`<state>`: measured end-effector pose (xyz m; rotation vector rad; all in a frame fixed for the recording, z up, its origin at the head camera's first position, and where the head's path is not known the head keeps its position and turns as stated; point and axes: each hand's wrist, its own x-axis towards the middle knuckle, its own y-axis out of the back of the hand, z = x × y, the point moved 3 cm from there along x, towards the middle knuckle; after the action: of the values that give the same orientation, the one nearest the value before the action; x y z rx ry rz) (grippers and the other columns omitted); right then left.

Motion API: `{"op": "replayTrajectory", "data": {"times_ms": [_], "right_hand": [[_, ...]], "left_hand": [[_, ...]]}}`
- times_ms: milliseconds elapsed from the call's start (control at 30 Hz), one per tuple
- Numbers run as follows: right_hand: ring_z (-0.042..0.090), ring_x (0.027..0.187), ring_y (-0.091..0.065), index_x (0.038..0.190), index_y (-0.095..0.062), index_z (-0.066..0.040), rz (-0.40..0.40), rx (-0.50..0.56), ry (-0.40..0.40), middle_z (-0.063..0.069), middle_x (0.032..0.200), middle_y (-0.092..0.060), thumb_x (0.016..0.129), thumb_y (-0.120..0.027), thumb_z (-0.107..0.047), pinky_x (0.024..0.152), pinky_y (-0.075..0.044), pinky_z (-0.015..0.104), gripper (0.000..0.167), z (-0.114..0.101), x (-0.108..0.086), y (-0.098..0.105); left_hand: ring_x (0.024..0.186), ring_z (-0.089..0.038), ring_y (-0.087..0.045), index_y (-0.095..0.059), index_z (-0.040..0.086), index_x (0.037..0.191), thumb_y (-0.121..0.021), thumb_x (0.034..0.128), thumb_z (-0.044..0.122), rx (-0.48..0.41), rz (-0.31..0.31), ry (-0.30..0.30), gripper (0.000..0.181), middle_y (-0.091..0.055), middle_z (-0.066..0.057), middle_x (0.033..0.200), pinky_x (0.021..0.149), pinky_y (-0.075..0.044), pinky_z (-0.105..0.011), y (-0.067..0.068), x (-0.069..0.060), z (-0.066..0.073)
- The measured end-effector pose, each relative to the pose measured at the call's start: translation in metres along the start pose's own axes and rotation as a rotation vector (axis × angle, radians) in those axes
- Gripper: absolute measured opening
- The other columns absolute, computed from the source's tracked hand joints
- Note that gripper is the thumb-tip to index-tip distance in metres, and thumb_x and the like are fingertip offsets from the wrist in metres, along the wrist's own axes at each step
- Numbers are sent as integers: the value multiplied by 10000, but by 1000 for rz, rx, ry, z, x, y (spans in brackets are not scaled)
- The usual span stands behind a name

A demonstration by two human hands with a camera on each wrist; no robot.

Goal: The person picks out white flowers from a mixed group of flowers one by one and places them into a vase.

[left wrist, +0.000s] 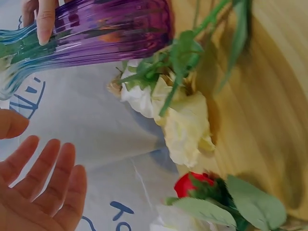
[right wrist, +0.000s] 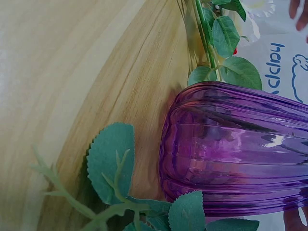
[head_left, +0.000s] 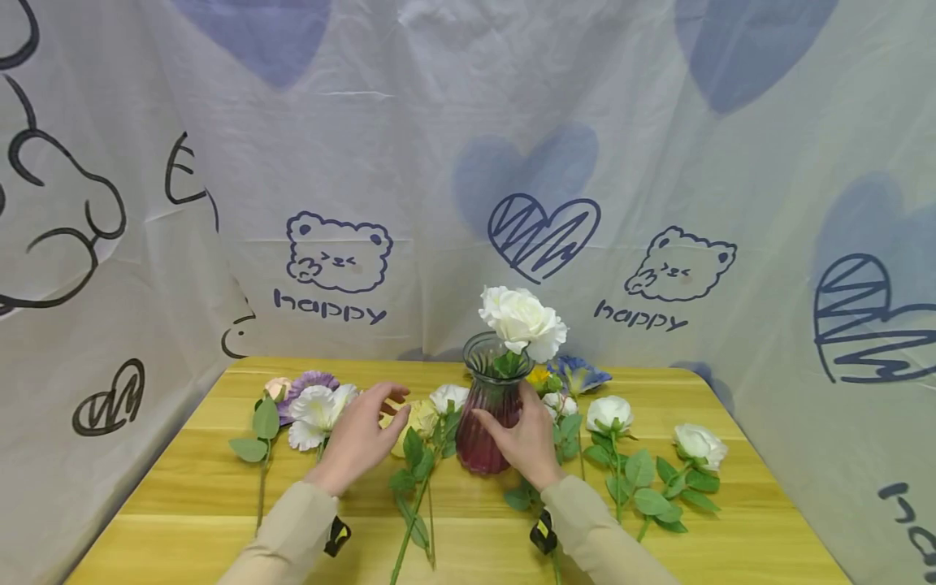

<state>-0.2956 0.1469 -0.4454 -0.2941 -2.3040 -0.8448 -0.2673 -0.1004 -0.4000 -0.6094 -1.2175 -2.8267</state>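
In the middle of the table (head_left: pixel 183 536), vase (head_left: pixel 475 443): it stands nearly upright, straight before the person, and is taken here as the centre of the clock.
Flower in vase: one white flower (head_left: pixel 522 323) has its head above the rim and leaning to 1 o'clock, with some green inside the neck; this part looks done.
Flowers outside vase: many lie on the wood. The purple flower (head_left: pixel 310 380) and a white bloom (head_left: pixel 318 414) are toward 10 o'clock, the yellow flower (head_left: pixel 420 418) is nearer at 10 o'clock, the blue flower (head_left: pixel 581 375) is at 1 o'clock, and two white roses (head_left: pixel 609 413) (head_left: pixel 700 446) are between 2 and 3 o'clock.
Stage of flower work: I judge it is early, because only one flower head rises from the vase and the others remain on the table.
Right hand (head_left: pixel 528 439): it grips the vase from the 3 o'clock side, thumb across the front, fingers behind; its forearm comes from 5 o'clock.
Left hand (head_left: pixel 363 439): it hangs at 9 o'clock, apart from the vase, fingers loosely bent, thumb well separated, holding nothing; its forearm comes from 7 o'clock.
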Motion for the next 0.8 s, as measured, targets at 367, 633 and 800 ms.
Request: {"op": "replayTrajectory", "data": {"times_ms": [367, 633, 800], "right_hand": [[254, 908, -702, 1313, -559, -67, -3, 15, 10, 139, 1094, -696, 818, -839, -331, 724, -601, 393, 627, 0, 0, 1], [265, 937, -711, 1323, -554, -74, -9, 25, 3, 137, 1117, -699, 822, -837, -337, 748, -613, 406, 633, 1, 1, 0], [264, 927, -708, 1313, -559, -67, -11, 27, 3, 142, 1108, -697, 821, -838, -339, 736, -609, 404, 628, 0, 0, 1]], "left_hand": [[875, -122, -657, -684, 127, 1154, -646, 950, 138, 31, -136, 63, 208, -709, -6, 1029, 748, -568, -313, 3, -19, -14], [809, -76, -630, -696, 150, 1083, -670, 939, 120, 45, -219, 126, 149, -695, 27, 965, 703, -554, -297, 1, -34, -25], [810, -76, -628, -699, 132, 1088, -681, 922, 98, 85, -214, 158, 170, -697, 19, 961, 728, -566, -302, 11, -47, -37]]}}
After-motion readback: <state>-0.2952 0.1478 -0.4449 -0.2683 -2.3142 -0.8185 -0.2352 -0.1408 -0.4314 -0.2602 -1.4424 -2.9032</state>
